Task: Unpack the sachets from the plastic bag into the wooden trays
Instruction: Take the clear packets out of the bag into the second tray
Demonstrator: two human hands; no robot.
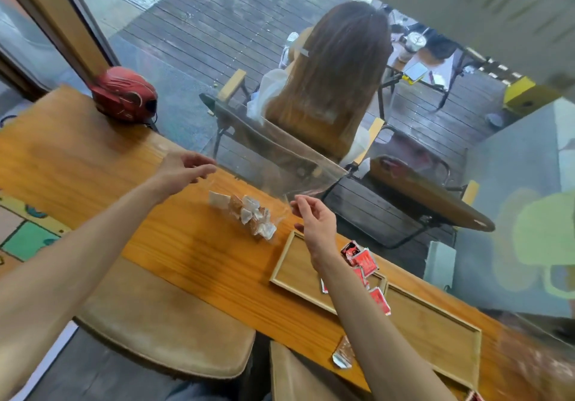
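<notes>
While our right hand (314, 222) pinches the bag (280, 164) edge, the sachets (249, 217) lie mid-frame between both hands. Our left hand (186, 167), loosely spread and empty, hovers up-left of them; the tray (295, 271) sits just right.

Sachet pile (249, 217) on counter (93, 164) left of two side-by-side trays (295, 271), loose sachets (362, 260) across their junction

Long orange-brown wooden surface (93, 164) runs diagonally from left edge to lower right, set against a big window (193, 58). Red helmet-like object (124, 93) sits upper left on it. Two tan cushioned stools (161, 323) below. Through the glass: dark decking (217, 12), a seated person with long hair (336, 74), folding chairs, an outdoor table (429, 195). Daylight, reflections at right.
</notes>
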